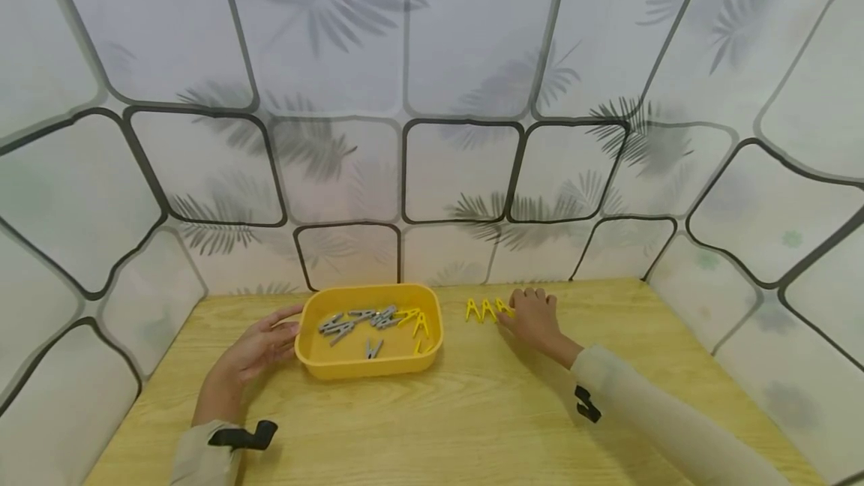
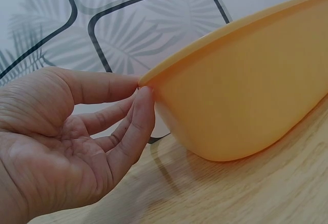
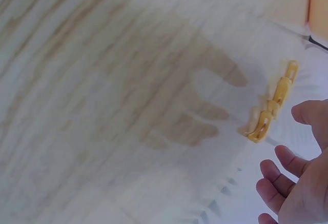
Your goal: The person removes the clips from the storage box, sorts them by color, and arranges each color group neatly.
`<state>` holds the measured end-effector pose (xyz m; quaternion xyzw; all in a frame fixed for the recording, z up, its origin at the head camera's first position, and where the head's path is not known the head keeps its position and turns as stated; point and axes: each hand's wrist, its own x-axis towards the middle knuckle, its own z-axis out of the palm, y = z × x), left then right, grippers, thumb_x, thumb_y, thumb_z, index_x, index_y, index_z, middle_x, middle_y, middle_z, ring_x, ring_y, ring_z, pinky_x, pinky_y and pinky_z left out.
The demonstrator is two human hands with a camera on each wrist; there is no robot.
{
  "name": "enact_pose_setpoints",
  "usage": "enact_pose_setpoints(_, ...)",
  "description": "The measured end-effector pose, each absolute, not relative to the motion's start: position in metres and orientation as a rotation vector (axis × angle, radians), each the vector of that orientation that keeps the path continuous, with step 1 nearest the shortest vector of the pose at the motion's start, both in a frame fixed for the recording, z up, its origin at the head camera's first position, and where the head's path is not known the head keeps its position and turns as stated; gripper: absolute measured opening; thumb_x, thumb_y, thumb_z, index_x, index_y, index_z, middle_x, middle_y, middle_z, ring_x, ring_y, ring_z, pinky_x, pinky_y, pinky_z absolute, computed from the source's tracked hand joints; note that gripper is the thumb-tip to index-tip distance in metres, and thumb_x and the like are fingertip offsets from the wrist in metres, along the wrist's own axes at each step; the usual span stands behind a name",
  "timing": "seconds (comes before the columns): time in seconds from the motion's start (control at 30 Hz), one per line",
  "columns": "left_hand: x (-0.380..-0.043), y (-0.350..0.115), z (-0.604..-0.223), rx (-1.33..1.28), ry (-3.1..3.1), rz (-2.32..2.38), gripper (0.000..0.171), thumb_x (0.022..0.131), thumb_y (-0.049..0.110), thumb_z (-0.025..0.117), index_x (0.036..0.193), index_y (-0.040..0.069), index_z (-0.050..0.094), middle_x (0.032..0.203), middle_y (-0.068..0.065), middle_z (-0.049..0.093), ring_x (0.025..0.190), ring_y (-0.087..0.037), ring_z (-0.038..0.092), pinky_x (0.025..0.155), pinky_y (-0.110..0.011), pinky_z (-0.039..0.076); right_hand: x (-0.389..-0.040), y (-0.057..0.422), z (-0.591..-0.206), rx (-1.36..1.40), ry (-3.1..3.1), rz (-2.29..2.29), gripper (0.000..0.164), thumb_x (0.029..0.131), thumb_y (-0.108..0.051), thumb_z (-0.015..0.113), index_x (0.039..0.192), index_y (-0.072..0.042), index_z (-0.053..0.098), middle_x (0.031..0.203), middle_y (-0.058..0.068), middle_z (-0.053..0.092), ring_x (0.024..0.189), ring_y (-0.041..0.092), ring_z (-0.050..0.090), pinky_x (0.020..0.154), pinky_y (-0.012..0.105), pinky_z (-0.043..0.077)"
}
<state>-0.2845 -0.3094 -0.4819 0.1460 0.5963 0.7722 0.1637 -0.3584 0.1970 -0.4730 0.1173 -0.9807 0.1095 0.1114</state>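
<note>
A yellow plastic tray (image 1: 370,370) stands on the table, holding several grey clothespins (image 1: 339,330) and a few yellow ones (image 1: 421,323). My left hand (image 1: 259,347) is at the tray's left end. In the left wrist view its fingertips (image 2: 145,95) touch the tray's outside just under the rim, and the palm faces the camera. Right of the tray, a row of yellow clothespins (image 1: 487,310) sits on the table. My right hand (image 1: 536,321) is beside the row's right end, partly covering it. The right wrist view shows its fingers spread and holding nothing, near the clothespins (image 3: 281,92).
The wooden table (image 1: 405,426) meets a patterned fabric wall (image 1: 459,171) along its back edge. More of this fabric rises at the left and right sides. Black straps (image 1: 243,437) are on both sleeves.
</note>
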Motion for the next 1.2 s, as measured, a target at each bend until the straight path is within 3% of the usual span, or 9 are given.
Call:
enact_pose_setpoints(0.2,-0.285,-0.311,-0.484,0.400,1.724,2.192,0.036,0.108,0.007,0.047,0.130,0.034,0.058,0.116,0.007,0.072,0.104,-0.007,0.071,0.086,-0.022,0.059,-0.358,0.188,-0.463,0.410,-2.803,0.364,0.034,0.093,-0.035,0.075,0.103,-0.004,0.064,0.099,0.016,0.061,0.095,0.037,0.051,0.085,0.057,0.035)
enact_pose_setpoints(0.37,-0.286,-0.313,-0.487,0.381,1.735,2.192,0.035,0.108,0.008,0.049,0.130,0.034,0.058,0.116,0.008,0.072,0.104,-0.007,0.071,0.087,-0.023,0.059,-0.357,0.173,-0.444,0.555,-2.703,0.434,0.030,0.091,-0.029,0.078,0.103,-0.005,0.064,0.093,0.013,0.060,0.087,0.032,0.047,0.079,0.052,0.032)
enact_pose_setpoints(0.57,-0.284,-0.313,-0.484,0.347,1.750,2.197,0.035,0.108,0.006,0.047,0.127,0.034,0.058,0.115,0.008,0.072,0.104,-0.007,0.071,0.087,-0.023,0.059,-0.355,0.150,-0.415,0.774,-2.663,0.534,0.024,0.091,-0.027,0.078,0.102,-0.011,0.064,0.094,0.009,0.057,0.088,0.026,0.043,0.081,0.050,0.030)
enact_pose_setpoints(0.77,-0.284,-0.313,-0.483,0.331,1.755,2.196,0.035,0.108,0.006,0.047,0.126,0.034,0.058,0.114,0.007,0.072,0.104,-0.007,0.071,0.087,-0.023,0.059,-0.354,0.124,-0.397,1.026,-2.651,0.534,0.026,0.089,-0.027,0.081,0.104,-0.014,0.065,0.102,0.009,0.061,0.095,0.025,0.047,0.085,0.050,0.035)
enact_pose_setpoints(1.2,-0.285,-0.311,-0.484,0.309,1.799,2.157,0.033,0.108,0.010,0.048,0.131,0.033,0.054,0.115,0.010,0.072,0.104,-0.006,0.070,0.088,-0.024,0.059,-0.349,0.068,-0.394,1.478,-2.810,0.200,0.035,0.082,-0.027,0.087,0.112,-0.014,0.071,0.108,0.009,0.065,0.097,0.020,0.045,0.087,0.043,0.028)
